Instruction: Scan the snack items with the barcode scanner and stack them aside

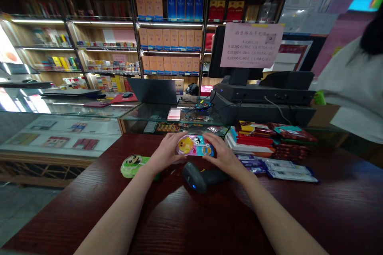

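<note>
Half-curled, the left hand (168, 147) and right hand (224, 153) gripped a cartoon-duck pack (194, 146); either slackening risked dropping it onto the barcode scanner (194, 179) beside them.

L/R hands (168, 149) (223, 154) fwd, approx. level, curled.

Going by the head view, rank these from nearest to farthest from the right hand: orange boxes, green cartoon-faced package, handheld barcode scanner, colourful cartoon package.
1. Colourful cartoon package: in the grip of right hand and left hand.
2. Handheld barcode scanner: on the table, below the package.
3. Green cartoon-faced package: left, beyond the left hand.
4. Orange boxes: on the back shelves.
</note>
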### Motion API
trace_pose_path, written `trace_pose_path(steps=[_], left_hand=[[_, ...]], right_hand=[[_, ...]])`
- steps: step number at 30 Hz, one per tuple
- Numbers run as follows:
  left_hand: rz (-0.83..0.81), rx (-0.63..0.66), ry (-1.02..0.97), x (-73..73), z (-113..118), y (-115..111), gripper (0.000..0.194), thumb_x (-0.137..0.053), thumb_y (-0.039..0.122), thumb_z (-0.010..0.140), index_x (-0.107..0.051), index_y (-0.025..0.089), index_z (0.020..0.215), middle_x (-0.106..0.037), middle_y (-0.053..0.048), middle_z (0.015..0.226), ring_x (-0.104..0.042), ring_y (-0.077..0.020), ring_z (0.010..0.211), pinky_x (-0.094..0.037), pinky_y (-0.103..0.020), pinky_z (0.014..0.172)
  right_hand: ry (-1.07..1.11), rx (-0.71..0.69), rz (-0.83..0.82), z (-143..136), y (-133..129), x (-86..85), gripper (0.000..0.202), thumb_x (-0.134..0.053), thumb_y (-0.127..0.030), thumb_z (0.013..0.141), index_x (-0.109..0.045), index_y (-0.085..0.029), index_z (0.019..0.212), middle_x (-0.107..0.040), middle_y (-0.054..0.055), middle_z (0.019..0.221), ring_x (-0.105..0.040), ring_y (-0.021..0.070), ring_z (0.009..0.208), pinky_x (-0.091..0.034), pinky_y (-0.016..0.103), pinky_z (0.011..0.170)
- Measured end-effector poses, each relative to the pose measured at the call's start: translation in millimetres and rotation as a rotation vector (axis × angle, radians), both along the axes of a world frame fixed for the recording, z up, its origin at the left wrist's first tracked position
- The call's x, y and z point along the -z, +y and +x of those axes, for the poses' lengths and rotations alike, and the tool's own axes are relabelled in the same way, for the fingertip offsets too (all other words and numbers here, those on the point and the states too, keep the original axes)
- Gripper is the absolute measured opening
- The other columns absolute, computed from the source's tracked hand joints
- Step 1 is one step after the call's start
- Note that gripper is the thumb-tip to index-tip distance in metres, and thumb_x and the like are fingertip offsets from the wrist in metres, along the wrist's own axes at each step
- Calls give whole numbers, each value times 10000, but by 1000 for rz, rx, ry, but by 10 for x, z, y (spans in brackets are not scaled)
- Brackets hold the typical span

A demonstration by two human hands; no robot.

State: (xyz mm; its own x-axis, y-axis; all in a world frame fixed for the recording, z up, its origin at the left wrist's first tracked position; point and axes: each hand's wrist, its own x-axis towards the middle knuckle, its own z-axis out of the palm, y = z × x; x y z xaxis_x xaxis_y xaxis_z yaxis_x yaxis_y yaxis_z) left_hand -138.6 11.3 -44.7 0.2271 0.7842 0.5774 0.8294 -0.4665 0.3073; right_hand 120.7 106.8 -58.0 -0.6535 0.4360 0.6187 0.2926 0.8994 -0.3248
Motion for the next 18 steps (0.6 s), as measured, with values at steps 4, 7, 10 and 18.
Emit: trace_pose_path(steps=[4,7,10,18], left_hand=[[25,-12,-18,20,-27,-14,794,-777,353,774,-386,288,1462,-549,-77,1386,-491,-273,1216,-419,-478,1066],[0,-14,-82,28,-37,-27,768,-772,400,777,-412,279,1445,-554,-80,1378,-498,-270,1236,-415,-470,1081],[-47,0,-224,22,-26,-35,699,-756,423,788,-457,268,1401,-562,-79,1376,-518,-259,1263,-407,-450,1103],[-138,6,-491,44,75,-25,537,-616,394,905,-424,264,1389,-616,-58,1347,-581,-211,1256,-423,-401,1100]], right_hand=[[15,-10,-25,-4,-13,12,695,-676,-277,869,-379,-321,1496,-426,75,1518,-400,251,1411,-340,465,1184],[34,-16,-54,13,-28,9,643,-672,-317,881,-418,-304,1472,-456,83,1489,-419,249,1394,-345,462,1178],[55,-26,-120,27,-38,5,564,-655,-382,897,-483,-284,1425,-509,89,1437,-470,249,1349,-370,454,1155],[181,28,-374,-63,-119,-68,364,-563,-469,937,-668,-251,1209,-655,67,1244,-591,231,1187,-443,403,1059]])
